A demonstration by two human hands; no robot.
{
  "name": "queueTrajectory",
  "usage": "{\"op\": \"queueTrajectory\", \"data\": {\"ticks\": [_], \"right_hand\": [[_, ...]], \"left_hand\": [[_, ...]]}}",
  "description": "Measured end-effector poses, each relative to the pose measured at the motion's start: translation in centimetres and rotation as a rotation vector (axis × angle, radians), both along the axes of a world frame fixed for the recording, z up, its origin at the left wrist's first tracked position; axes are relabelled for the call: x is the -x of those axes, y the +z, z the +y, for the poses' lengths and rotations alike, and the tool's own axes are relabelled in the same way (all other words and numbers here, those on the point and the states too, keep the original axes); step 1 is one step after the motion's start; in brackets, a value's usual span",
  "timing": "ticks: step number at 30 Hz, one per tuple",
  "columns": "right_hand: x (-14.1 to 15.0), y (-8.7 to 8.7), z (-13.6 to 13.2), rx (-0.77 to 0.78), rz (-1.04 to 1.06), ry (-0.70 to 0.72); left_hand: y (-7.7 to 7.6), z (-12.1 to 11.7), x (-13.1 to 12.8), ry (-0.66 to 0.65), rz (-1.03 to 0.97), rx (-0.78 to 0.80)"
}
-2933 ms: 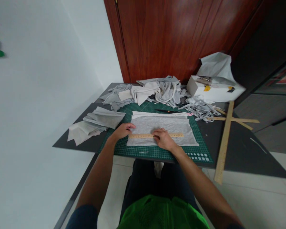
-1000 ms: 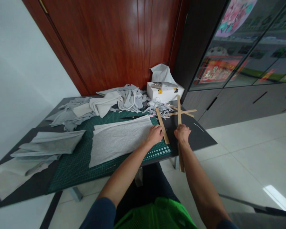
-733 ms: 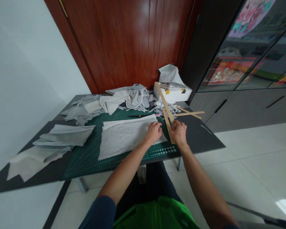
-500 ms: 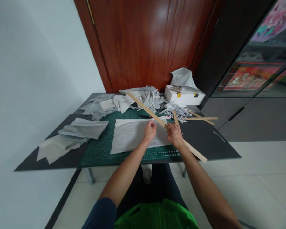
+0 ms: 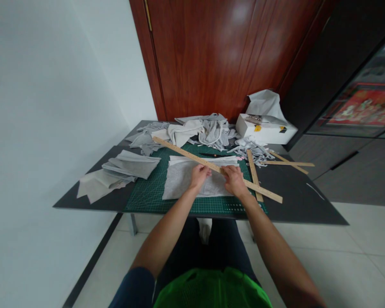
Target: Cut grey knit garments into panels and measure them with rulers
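Note:
A long wooden ruler (image 5: 183, 152) lies at a slant across a piece of grey fabric (image 5: 179, 179), its left end farther from me than its right. My right hand (image 5: 235, 180) is closed over the ruler near the fabric's right side. My left hand (image 5: 199, 176) is over the middle of the fabric, fingers pinched at the ruler's near edge; the fingertips are partly hidden. Under the fabric is a green cutting mat (image 5: 147, 188). Just beyond the fabric's far edge lies a dark, thin tool (image 5: 213, 155), too small to identify surely.
Folded grey cloth pieces (image 5: 131, 164) lie at the left, with heaped fabric (image 5: 208, 130) along the back. Thin scraps (image 5: 253, 147) sit before a white box (image 5: 269, 131). More wooden rulers (image 5: 254, 173) lie at the right of the dark table (image 5: 295, 201).
The ruler has swung to a flatter slant across the fabric. My left hand has come to its near edge, while my right hand stays on it. The whole view has shifted.

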State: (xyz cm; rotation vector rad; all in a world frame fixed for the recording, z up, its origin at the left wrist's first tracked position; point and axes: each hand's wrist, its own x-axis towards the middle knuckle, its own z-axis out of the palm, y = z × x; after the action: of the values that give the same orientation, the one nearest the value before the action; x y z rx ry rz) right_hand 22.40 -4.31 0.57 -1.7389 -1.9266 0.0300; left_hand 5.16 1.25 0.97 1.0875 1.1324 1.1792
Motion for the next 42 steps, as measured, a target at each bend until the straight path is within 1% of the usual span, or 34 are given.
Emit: {"op": "queueTrajectory", "data": {"ticks": [4,7,9,11,14,16,19,21,23,25,28,30,33,35,37,39,40,42], "right_hand": [[-0.5,-0.1,0.1,0.0,0.014,0.013],[-0.8,0.1,0.3,0.026,0.139,0.056],[-0.9,0.4,0.5,0.078,0.321,0.074],[-0.6,0.5,0.6,0.132,0.56,0.088],[0.5,0.5,0.9,0.16,0.9,0.101],[1.7,0.3,1.1,0.129,1.076,0.079],[3.6,0.1,1.6,0.044,1.307,-0.006],[4.7,0.0,2.1,-0.023,1.43,-0.057],[5.3,0.0,2.6,-0.093,1.504,-0.084],[5.6,0.2,2.9,-0.134,1.539,-0.1],[5.9,0.4,3.2,-0.151,1.579,-0.105],[6.0,0.7,3.1,-0.177,1.602,-0.095],[6.3,1.0,2.5,-0.202,1.634,-0.098],[6.4,1.2,1.7,-0.15,1.61,-0.135],[6.3,1.3,0.4,-0.018,1.48,-0.163],[6.1,1.3,-1.0,0.092,1.246,-0.156],[5.9,1.3,-1.6,0.085,1.117,-0.14],[5.3,1.3,-2.3,-0.033,0.865,-0.105]], "left_hand": [[0.0,-0.2,-0.7,0.014,-0.022,0.005],[0.3,0.0,-1.3,-0.013,-0.03,-0.038],[0.5,0.1,-1.7,-0.068,-0.036,-0.062],[0.7,0.2,-1.9,-0.121,-0.021,-0.073],[0.9,0.1,-2.2,-0.173,0.052,-0.095],[1.0,0.0,-2.3,-0.21,0.112,-0.123],[1.2,0.0,-2.2,-0.251,0.229,-0.181],[1.6,0.0,-1.9,-0.255,0.33,-0.229],[2.0,0.1,-1.5,-0.23,0.438,-0.274],[2.4,0.1,-1.1,-0.19,0.541,-0.305],[2.9,0.0,-0.5,-0.13,0.649,-0.326],[3.2,-0.1,-0.3,-0.123,0.687,-0.336],[3.6,-0.3,0.1,-0.148,0.753,-0.34],[3.9,-0.4,0.3,-0.14,0.809,-0.346],[4.0,-0.4,0.4,-0.114,0.867,-0.371],[4.0,-0.4,0.5,-0.115,0.913,-0.403],[3.8,-0.4,0.6,-0.136,0.931,-0.415],[3.3,-0.3,0.5,-0.203,0.959,-0.427]]}}
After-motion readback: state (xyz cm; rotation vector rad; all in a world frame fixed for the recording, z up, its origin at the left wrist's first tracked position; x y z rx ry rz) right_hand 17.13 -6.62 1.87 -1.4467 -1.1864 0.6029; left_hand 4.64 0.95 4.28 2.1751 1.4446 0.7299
